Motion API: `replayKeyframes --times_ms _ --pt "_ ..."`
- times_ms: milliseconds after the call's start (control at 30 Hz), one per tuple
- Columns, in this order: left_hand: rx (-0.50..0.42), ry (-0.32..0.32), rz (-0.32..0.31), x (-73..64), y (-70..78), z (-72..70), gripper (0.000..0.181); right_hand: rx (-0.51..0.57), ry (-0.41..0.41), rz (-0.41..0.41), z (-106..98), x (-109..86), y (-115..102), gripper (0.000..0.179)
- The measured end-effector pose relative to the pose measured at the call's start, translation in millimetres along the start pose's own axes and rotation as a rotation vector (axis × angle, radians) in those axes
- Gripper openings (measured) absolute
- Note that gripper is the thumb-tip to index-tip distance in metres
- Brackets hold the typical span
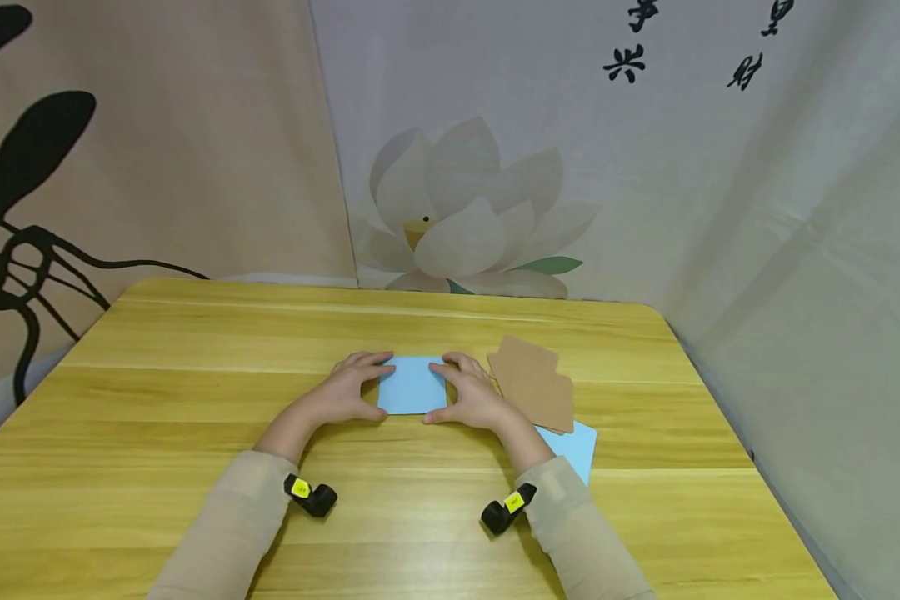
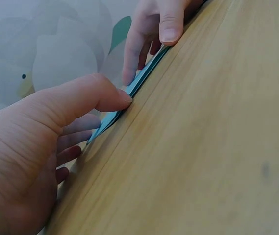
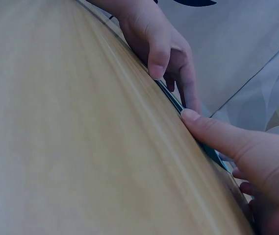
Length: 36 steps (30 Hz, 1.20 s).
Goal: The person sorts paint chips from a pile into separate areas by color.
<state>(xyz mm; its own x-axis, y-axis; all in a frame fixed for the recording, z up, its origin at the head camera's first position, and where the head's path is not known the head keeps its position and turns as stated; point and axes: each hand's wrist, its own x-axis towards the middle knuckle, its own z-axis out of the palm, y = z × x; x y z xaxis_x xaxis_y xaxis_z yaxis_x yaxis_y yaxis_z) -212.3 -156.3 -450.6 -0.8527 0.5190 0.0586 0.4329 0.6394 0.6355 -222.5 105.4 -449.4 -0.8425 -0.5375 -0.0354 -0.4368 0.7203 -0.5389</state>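
**Beige sleeves [image 1: 217, 533] reach forward; left hand [image 1: 342, 393] and right hand [image 1: 476, 398] hold a blue card [image 1: 412, 387] between them**

Nearest are the sleeves, one rising from each lower side of the head view, each with a small black wrist camera [image 1: 318, 500] at its cuff. Just beyond the right cuff, a second blue card [image 1: 579, 450] pokes out, partly covered by the right arm [image 1: 521, 437] and by brown cards [image 1: 540, 392].

Farther on, both hands grasp the blue card at opposite ends: left hand on its left end, right hand on its right end, thumbs toward the person and fingers toward the far side. It lies directly between the palms, and neither hand is plainly nearer to it. Its longer side seems to run left to right, from one hand to the other. The wrist views show thumbs at its near edge, where thin dark lines suggest more than one layer; whether it rests fully flat cannot be told.

Just to the right of the right hand, the brown cards overlap in a loose group. Everything lies on a yellowish wood-grain tabletop [image 1: 195, 392] with rounded far corners. Behind it hang pale cloths [image 1: 217, 167], printed with a large white lotus [image 1: 468, 237] ahead, dark leaves [image 1: 41, 150] at left, and black characters [image 1: 625, 64] higher up at right.
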Motion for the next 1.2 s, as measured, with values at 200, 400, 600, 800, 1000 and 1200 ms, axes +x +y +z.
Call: replayKeyframes --times_ms 200,400,600,800,1000,1200 --pt "-0.015 0.011 -0.005 -0.1 0.1 1.4 0.077 0.008 0.007 -0.016 0 -2.5 0 0.091" --pt "-0.064 0.040 -0.001 -0.5 -0.8 3.3 0.079 0.035 0.029 -0.036 -1 -8.9 0 0.092" --pt "-0.073 0.069 0.006 -1.1 -1.7 3.4 0.082 0.028 0.056 -0.069 -6 -18.6 1 0.089" --pt "-0.093 0.094 0.018 -1.0 0.4 4.8 0.084 0.035 0.078 -0.096 -12 -32.3 3 0.087" --pt "-0.097 0.113 0.049 2.1 12.2 11.8 0.084 0.052 0.102 -0.101 -19 -47.2 10 0.088" --pt "-0.097 0.119 0.106 12.2 30.2 27.3 0.086 0.062 0.137 -0.086 -28 -62.2 19 0.087"
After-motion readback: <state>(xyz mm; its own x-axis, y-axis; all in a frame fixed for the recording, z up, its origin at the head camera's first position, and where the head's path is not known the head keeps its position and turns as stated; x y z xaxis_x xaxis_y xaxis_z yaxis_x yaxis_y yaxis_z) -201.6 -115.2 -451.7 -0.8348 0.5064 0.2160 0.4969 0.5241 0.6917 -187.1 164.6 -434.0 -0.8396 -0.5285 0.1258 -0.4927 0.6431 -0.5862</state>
